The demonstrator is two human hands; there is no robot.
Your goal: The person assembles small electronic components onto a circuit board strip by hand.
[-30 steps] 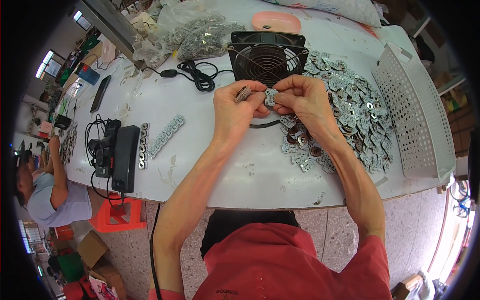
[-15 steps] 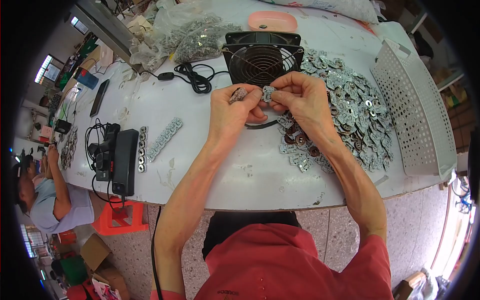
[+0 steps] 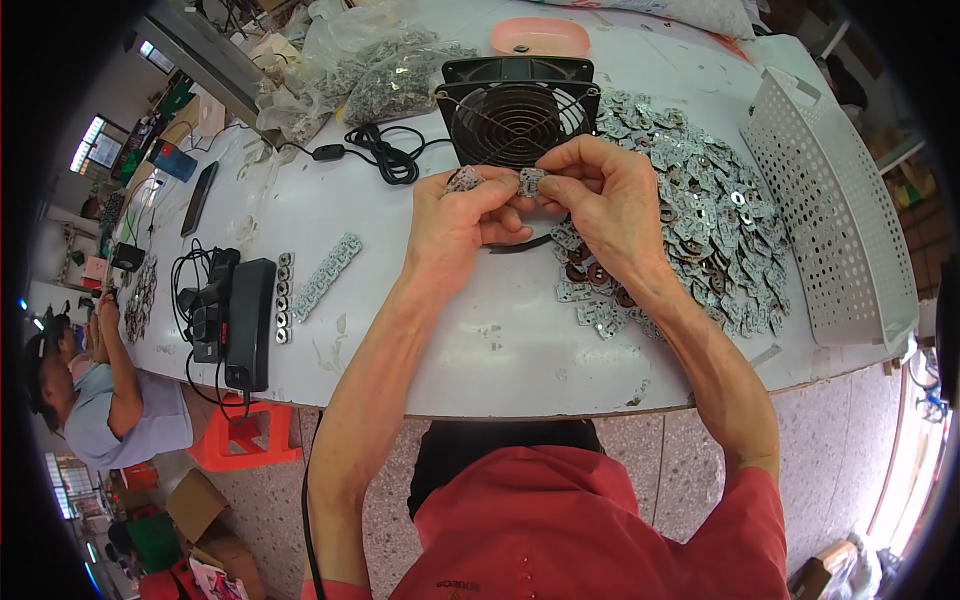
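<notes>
Just in front of a small black fan (image 3: 515,115), both my hands meet at chest height over the table. Between the fingertips is a small silvery metal plate (image 3: 531,181) with cut-outs. My right hand (image 3: 615,205) pinches its right side with thumb and forefinger. The thumb and fingers of my left hand (image 3: 450,225) close at its left edge. Further back in the same left hand sits a short clump of similar metal pieces (image 3: 464,180), partly hidden by the fingers. Beside my right hand spreads a big heap of such plates (image 3: 720,220), some with brown discs.
A white perforated basket (image 3: 840,220) stands right of the heap. On the left lie two rows of pieces, one short-plated (image 3: 328,278), one narrow (image 3: 284,300), and a black power strip (image 3: 250,325). Behind are bagged parts (image 3: 395,85) and a pink dish (image 3: 540,38). A person (image 3: 110,395) sits far left.
The clump in my left hand has turned, with more of its grey face showing. Both hands still grip the small plate near the fan; the whole view has shifted slightly.
</notes>
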